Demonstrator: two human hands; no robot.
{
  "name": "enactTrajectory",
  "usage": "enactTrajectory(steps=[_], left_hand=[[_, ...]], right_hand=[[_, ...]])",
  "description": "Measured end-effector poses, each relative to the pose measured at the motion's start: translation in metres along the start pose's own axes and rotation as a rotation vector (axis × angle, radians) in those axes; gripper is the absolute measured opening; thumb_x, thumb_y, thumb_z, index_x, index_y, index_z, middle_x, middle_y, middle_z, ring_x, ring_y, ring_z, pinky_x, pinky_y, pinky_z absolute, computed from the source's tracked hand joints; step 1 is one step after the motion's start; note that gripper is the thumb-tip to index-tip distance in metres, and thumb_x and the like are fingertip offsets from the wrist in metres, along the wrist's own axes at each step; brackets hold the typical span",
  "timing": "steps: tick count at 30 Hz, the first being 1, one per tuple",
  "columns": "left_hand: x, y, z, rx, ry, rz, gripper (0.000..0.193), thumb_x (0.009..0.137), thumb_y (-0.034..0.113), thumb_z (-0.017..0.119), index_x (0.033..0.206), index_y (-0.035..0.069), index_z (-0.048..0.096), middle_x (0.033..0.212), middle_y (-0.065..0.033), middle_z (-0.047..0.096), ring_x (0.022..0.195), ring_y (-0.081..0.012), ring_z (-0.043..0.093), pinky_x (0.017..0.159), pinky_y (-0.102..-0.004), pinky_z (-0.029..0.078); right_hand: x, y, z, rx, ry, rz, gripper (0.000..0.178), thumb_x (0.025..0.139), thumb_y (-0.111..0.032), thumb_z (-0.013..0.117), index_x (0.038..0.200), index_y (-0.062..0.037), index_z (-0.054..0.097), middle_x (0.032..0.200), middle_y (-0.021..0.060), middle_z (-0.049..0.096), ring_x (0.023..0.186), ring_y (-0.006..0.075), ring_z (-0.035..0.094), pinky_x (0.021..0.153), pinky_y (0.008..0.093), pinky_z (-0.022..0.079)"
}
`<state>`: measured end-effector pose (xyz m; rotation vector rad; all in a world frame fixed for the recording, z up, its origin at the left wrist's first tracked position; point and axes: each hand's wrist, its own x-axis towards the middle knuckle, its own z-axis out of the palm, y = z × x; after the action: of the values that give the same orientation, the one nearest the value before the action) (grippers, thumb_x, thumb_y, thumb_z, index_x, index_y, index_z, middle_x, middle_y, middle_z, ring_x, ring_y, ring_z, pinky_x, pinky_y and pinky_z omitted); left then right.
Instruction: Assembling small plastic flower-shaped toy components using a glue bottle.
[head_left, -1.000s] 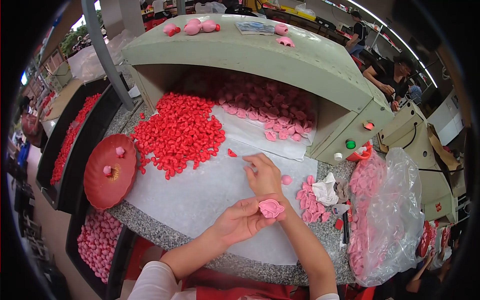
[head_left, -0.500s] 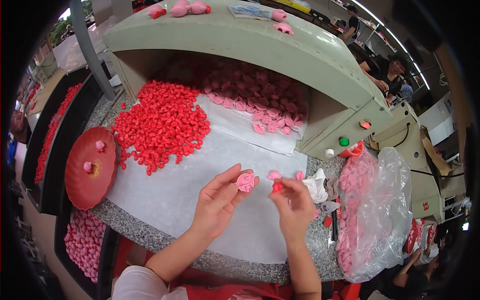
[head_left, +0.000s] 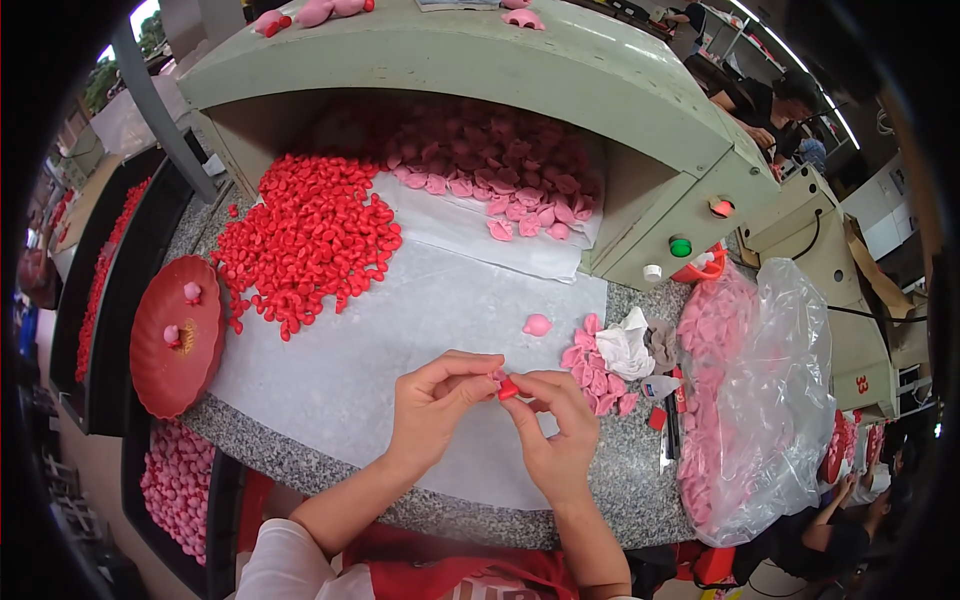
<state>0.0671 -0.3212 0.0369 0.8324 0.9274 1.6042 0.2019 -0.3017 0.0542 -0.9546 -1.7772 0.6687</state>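
Note:
My left hand [head_left: 432, 408] is closed in a pinch on a small hollow pink plastic piece [head_left: 496, 378], mostly covered by the fingers. My right hand [head_left: 556, 440] pinches a small glossy red plastic piece [head_left: 508, 388], which meets the pink one between my fingertips. Both hands are over the white sheet [head_left: 390, 340] near the front of the worktop. Just beyond the right hand sits a rounded pink piece [head_left: 537, 325]. A little heap of pink shell pieces [head_left: 596, 378] lies to its right.
A pile of red pieces [head_left: 310, 240] and pink shells [head_left: 520, 165] fill the pale green housing [head_left: 440, 75]. On the left are a red fluted dish [head_left: 165, 375] and black bins [head_left: 120, 260]. To the right lie crumpled white tissue [head_left: 625, 345] and a clear bag [head_left: 775, 430] of pink pieces.
My hands have come together, bringing the red piece up against the pink one. The right hand moved left and slightly down, uncovering the small pink heap. The whole view has shifted slightly.

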Motion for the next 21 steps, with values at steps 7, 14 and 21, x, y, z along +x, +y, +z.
enactTrajectory(steps=[7, 14, 21], left_hand=[[0.0, 0.001, 0.005, 0.075, 0.05, -0.118, 0.011, 0.08, 0.004, 0.057, 0.089, -0.001, 0.059, 0.083, -0.0072, 0.06, 0.07, -0.0108, 0.057, 0.06, -0.023, 0.048], [0.001, -0.004, -0.001, -0.018, -0.022, -0.298, 0.012, 0.08, 0.006, 0.058, 0.091, 0.0, 0.059, 0.08, -0.0054, 0.06, 0.07, -0.0102, 0.057, 0.058, -0.022, 0.049], [0.003, 0.001, -0.001, -0.066, -0.115, -0.345, 0.017, 0.08, 0.006, 0.059, 0.096, 0.001, 0.057, 0.084, -0.0057, 0.06, 0.073, -0.0118, 0.059, 0.062, -0.0226, 0.051]], right_hand=[[0.0, -0.005, -0.003, 0.241, -0.197, 0.4, 0.023, 0.069, 0.002, 0.067, 0.09, 0.0007, 0.057, 0.078, 0.0034, 0.056, 0.067, 0.0077, 0.053, 0.061, 0.0199, 0.046], [-0.001, 0.009, -0.008, 0.401, -0.172, 0.489, 0.02, 0.069, -0.004, 0.07, 0.084, 0.0005, 0.058, 0.072, 0.0018, 0.058, 0.056, 0.0044, 0.05, 0.052, 0.0173, 0.041], [0.004, 0.007, -0.016, 0.358, -0.176, 0.454, 0.018, 0.068, -0.001, 0.07, 0.082, 0.0009, 0.058, 0.074, 0.0022, 0.057, 0.063, 0.0062, 0.053, 0.058, 0.0194, 0.043]])
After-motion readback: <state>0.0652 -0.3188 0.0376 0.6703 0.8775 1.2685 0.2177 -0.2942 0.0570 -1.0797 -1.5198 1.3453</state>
